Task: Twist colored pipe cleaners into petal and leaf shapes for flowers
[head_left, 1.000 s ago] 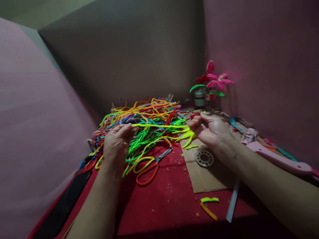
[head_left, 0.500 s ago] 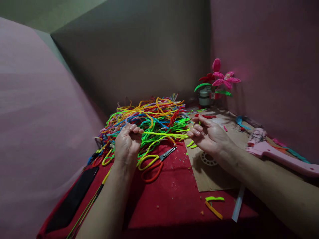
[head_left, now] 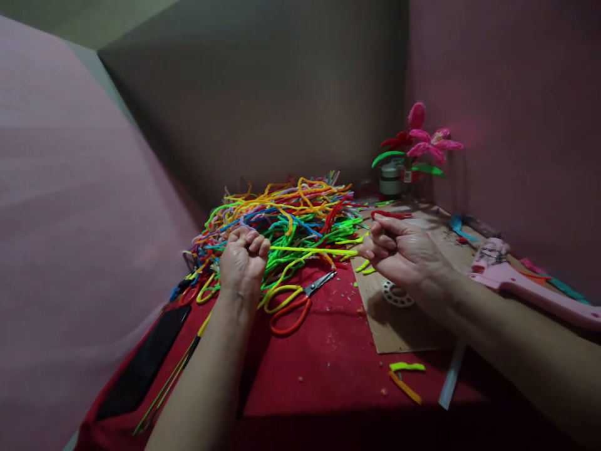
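Observation:
A yellow-green pipe cleaner [head_left: 313, 250] is stretched level between my two hands, above the red cloth. My left hand [head_left: 245, 260] is closed on its left end, fingers curled in. At the other end my right hand [head_left: 399, 247] pinches it, with the fingertips partly hidden. Behind the hands lies a big heap of pipe cleaners [head_left: 291, 207] in many colours. Scissors [head_left: 293, 304] with one yellow and one red handle rest on the cloth below the strand, their blades pointing to the upper right.
A board [head_left: 392, 329] under my right hand carries a white ring with holes [head_left: 398, 293]. On the right is a pink glue gun [head_left: 530, 291]. Pink flowers [head_left: 434, 144] stand at the back. A black phone-like slab [head_left: 145, 363] lies left, short yellow and orange pieces [head_left: 406, 379] in front.
The two strands that showed apart between my hands now run together as one taut line. The whole view has shifted slightly; both hands keep their hold.

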Demonstrator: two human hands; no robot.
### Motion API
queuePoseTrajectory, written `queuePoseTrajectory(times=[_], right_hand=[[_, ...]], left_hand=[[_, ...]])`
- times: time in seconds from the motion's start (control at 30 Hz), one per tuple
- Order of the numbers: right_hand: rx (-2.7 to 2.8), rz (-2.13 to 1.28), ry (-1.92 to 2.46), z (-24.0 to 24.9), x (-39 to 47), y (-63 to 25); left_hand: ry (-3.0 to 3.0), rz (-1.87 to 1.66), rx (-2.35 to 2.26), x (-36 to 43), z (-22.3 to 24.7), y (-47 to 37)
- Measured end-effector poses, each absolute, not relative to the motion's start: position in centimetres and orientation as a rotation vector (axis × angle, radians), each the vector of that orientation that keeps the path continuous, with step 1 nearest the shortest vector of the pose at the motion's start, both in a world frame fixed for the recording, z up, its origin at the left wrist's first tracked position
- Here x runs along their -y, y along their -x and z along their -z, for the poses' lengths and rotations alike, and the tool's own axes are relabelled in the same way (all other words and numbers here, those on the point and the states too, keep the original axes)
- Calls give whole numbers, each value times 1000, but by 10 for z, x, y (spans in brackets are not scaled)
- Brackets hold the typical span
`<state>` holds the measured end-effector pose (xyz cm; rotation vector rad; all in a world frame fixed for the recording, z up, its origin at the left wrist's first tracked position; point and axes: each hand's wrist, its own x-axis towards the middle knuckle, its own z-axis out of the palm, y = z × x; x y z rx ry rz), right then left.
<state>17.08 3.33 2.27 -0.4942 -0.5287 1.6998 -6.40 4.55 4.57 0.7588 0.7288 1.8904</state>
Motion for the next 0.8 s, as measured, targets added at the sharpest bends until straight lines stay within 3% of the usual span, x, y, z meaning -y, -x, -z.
queuePoseTrajectory(times=[0.5,0.8], right_hand=[[528,-1768,360,-16,-37,-170],[1127,-1798,354,-4,-19,-156]], left_hand=[[-856,-1811,-630,-38,-47,57],[-1229,-1265,-928,-3,-42,8]])
